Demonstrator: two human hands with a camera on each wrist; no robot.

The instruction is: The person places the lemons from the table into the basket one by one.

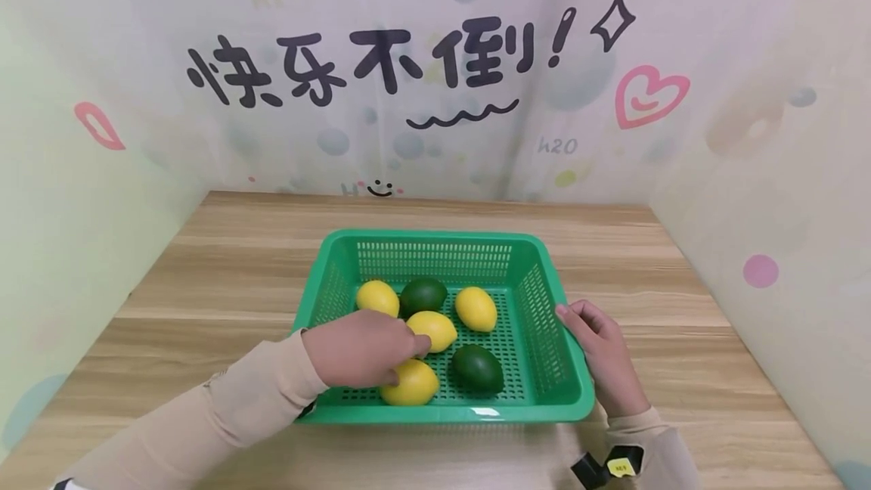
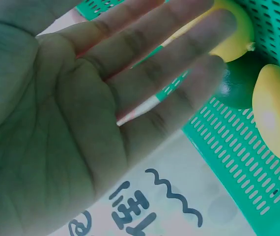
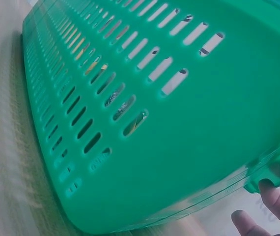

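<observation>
A green plastic basket (image 1: 435,235) holds several yellow lemons and two smooth, dark green oval fruits. My left hand (image 1: 367,346) reaches over its left side, palm down. Its fingertips are by the middle lemon (image 1: 438,330) and the front lemon (image 1: 416,384); whether it touches them I cannot tell. In the left wrist view its fingers look nearly straight. One green fruit (image 1: 423,296) lies behind, the other (image 1: 478,370) front right. More lemons sit at back left (image 1: 376,296) and right (image 1: 476,308). My right hand (image 1: 605,354) grips the basket's right rim, thumb on top.
The basket stands on a wood-grain table (image 1: 238,263). A printed cloth backdrop (image 1: 435,157) rises behind the table, and pale walls flank both sides. A black strap with a yellow-labelled device (image 1: 622,463) is on the right wrist.
</observation>
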